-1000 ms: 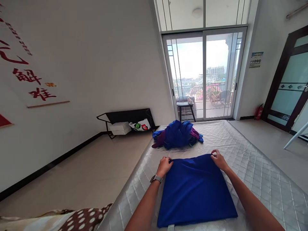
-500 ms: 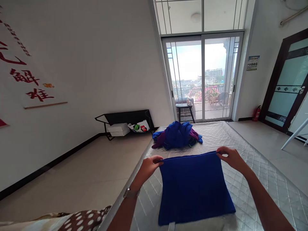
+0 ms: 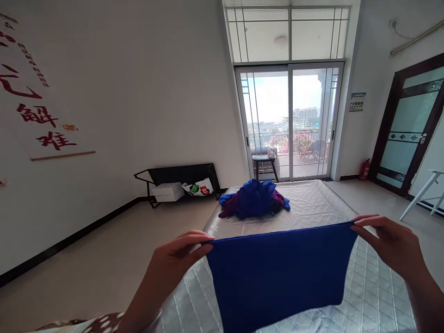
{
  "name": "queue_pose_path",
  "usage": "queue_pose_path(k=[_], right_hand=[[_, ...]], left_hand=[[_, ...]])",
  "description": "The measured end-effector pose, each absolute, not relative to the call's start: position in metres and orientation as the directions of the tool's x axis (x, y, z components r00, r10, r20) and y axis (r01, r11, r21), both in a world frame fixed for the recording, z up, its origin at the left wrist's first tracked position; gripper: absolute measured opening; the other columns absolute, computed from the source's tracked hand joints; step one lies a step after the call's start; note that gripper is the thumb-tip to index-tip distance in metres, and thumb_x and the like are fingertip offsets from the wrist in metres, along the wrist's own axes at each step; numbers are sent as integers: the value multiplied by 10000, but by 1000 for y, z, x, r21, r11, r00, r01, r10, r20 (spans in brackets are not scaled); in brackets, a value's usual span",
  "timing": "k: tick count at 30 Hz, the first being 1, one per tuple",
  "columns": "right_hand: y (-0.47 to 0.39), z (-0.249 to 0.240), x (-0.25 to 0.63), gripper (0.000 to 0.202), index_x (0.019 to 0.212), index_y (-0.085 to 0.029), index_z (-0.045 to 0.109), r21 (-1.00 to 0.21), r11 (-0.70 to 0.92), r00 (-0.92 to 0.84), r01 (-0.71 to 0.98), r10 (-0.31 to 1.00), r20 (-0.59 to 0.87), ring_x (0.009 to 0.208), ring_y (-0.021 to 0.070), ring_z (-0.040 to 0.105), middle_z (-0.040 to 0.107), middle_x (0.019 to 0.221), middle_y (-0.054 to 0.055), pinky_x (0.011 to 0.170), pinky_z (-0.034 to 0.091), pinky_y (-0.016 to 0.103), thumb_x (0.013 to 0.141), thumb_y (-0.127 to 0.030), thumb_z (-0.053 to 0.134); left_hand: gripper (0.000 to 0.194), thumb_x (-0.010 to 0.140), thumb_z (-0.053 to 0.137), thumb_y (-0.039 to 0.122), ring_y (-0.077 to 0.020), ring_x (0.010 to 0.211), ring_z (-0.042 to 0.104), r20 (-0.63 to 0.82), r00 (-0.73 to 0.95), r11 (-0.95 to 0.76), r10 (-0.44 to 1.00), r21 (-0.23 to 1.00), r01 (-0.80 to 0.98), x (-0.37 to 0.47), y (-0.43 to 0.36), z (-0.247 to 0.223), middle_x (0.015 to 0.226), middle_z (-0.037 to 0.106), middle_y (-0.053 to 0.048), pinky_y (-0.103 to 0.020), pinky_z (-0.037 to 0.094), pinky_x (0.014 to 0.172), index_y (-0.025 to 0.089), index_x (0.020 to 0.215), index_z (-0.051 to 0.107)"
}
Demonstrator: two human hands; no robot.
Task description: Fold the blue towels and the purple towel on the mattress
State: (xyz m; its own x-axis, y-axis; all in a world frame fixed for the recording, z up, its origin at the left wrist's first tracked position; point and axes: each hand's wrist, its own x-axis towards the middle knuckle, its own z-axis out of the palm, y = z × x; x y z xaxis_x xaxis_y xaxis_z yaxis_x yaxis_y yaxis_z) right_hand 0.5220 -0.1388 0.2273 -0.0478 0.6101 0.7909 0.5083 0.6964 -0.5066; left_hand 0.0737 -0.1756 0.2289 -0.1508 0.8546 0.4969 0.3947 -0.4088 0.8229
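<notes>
A dark blue cloth (image 3: 280, 277) hangs between my two hands, its top edge stretched nearly straight. My left hand (image 3: 176, 259) pinches its upper left corner between thumb and fingers. At the upper right corner, my right hand (image 3: 391, 245) grips it the same way. The lower left part of the cloth runs out of the frame's bottom. Behind it, a crumpled heap of blue and purple clothes (image 3: 256, 199) lies on the far part of a quilted silver-grey mattress (image 3: 322, 199).
Left of the mattress, a black rack (image 3: 180, 174) holds white boxes (image 3: 168, 191) and a printed bag (image 3: 199, 187). Glass sliding doors (image 3: 289, 125) stand beyond the mattress. A fire extinguisher (image 3: 365, 169) and a white-legged stand (image 3: 421, 192) are at the right. Brown polka-dot fabric (image 3: 104, 322) shows at lower left.
Both hands have come nearer to me and farther apart, drawing the cloth up and pulling its top edge wider. The view has tilted up slightly. The heap stays put.
</notes>
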Motion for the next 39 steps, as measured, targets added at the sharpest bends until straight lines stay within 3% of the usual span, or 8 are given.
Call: queue_pose_path(k=[7,13,16,21,27,32,35,39], right_hand=[[-169,235,526,69,900,-326,749,-415,752,-26,512,497,867,657,151,710,772,852,-19,505,569,236,860,-382,745],[-191,243,525,86,878,-383,786,-369,808,-73,459,448,891,670,211,710,743,837,66,480,592,288,879,-396,702],[-190,237,524,140,890,-377,796,-420,777,-47,469,496,867,715,223,711,737,897,91,494,596,293,900,-412,661],[-145,212,514,206,926,-347,792,-559,649,-70,516,682,728,796,200,711,746,960,45,634,604,296,914,-448,612],[-42,136,484,259,838,-258,798,-693,413,-141,591,899,415,835,202,726,781,956,36,778,585,329,862,-275,540],[18,80,462,344,859,-252,810,-625,172,-85,761,982,167,885,185,742,803,921,18,839,557,288,813,-131,491],[40,64,454,372,878,-258,813,-587,135,-59,798,987,147,890,181,744,805,901,13,836,546,272,791,-103,486],[58,51,450,379,904,-256,810,-531,104,-20,841,987,162,896,177,735,798,894,12,845,528,257,797,-101,482]], left_hand=[[337,615,877,573,-185,720,680,599,-248,-447,761,762,468,75,-201,226,820,738,-17,-249,599,692,266,714,779],[378,550,897,586,-201,735,679,548,-339,-413,764,821,395,65,-209,218,870,744,-20,-245,593,627,268,716,780],[375,587,881,575,-206,797,685,512,-372,-405,774,852,331,72,-207,222,924,748,-15,-243,591,659,263,773,786],[463,670,816,597,-253,925,704,375,-327,-277,867,910,309,85,-167,215,970,768,-38,-333,590,807,236,958,780],[523,728,712,612,-279,1002,716,195,-176,-101,965,894,436,82,-65,122,971,783,-98,-386,562,923,153,972,764],[258,761,743,369,-270,938,740,87,-214,54,973,815,577,87,-10,57,916,785,-110,-359,572,869,143,886,759],[140,785,713,210,-269,970,733,82,-231,95,969,744,662,90,9,42,948,780,-123,-344,547,893,145,900,759],[197,858,627,162,-251,1011,713,107,-215,99,971,636,765,95,26,32,1020,771,-115,-338,516,930,163,1013,749]])
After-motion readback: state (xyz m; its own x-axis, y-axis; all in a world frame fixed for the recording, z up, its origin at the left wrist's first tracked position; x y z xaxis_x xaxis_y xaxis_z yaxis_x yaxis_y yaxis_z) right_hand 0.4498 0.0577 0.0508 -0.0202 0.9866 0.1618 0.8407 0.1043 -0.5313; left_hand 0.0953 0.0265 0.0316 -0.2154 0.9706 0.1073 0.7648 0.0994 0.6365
